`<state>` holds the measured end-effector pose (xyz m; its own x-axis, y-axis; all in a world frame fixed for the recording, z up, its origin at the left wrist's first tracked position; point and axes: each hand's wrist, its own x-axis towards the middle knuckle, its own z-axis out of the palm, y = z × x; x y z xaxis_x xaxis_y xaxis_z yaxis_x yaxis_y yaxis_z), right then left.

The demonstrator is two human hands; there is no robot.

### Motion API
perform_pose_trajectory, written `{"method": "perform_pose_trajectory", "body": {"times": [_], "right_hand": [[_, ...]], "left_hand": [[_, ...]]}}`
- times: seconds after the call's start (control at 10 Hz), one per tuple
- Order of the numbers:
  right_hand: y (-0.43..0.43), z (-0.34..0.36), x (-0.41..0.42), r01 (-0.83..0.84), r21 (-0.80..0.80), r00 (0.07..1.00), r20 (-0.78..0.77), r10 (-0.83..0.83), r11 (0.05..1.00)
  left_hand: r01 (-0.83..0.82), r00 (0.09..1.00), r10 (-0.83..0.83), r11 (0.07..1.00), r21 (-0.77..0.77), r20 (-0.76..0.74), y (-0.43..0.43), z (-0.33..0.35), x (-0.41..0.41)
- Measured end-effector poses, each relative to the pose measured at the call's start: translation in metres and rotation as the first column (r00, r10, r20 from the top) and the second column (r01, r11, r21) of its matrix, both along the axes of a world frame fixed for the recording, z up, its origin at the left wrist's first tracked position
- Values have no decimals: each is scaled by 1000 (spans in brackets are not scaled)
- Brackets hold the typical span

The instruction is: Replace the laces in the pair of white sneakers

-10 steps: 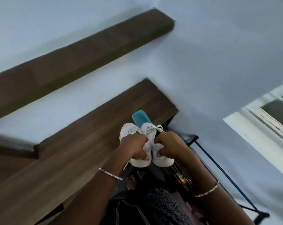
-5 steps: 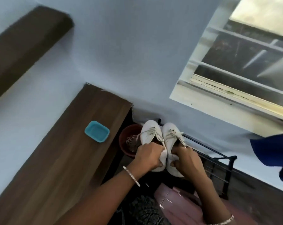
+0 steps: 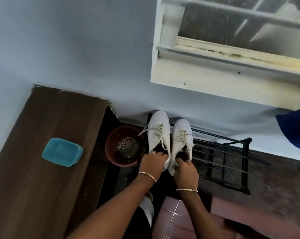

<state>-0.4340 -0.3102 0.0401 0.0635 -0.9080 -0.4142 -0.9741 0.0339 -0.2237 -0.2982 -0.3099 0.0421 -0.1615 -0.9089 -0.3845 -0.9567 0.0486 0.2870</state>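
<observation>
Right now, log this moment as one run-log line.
left hand: grips left sneaker heel | right hand: grips right sneaker heel | laces: threaded in both

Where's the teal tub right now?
In the head view the teal tub sits at left on the wooden bench top, with the brown pot to its right and the white sneakers beyond.

White sneakers [image 3: 158,133], off-white laces [image 3: 158,133]; teal tub [image 3: 62,152]; terracotta pot [image 3: 111,149]; black rack [image 3: 232,157].
</observation>
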Motion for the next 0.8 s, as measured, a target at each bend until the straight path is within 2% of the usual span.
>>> {"method": "perform_pose_trajectory", "body": {"times": [0.2, 0.3, 0.4, 0.5, 0.6, 0.7, 0.8], "right_hand": [[5, -67, -6, 42, -18, 999, -15, -43, 999], [13, -87, -7, 27, -39, 1000, -6, -27, 999], [17, -97, -13, 11, -49, 1000, 22, -10, 999], [19, -101, -15, -12, -30, 1000, 20, 13, 999], [15, -104, -16, -17, -38, 1000, -7, 16, 999], [17, -94, -5, -21, -66, 998, -66, 17, 998], [19, -73, 22, 103, -19, 988, -111, -104, 995]], "left_hand": [[13, 999, -10, 996, -90, 34, 17, -80, -18], [30, 999, -26, 997, -70, 46, 18, -104, -14], [56, 997, -47, 988, -141, 68, 21, -119, -6], [76, 995, -67, 988, -134, 71, 25, -128, -2], [70, 995, -66, 996, -58, 73, 25, -128, -1], [52, 999, -52, 996, -74, -4, 27, -118, 6], [-28, 997, 13, 982, -186, -77, 28, -99, 17]]}}
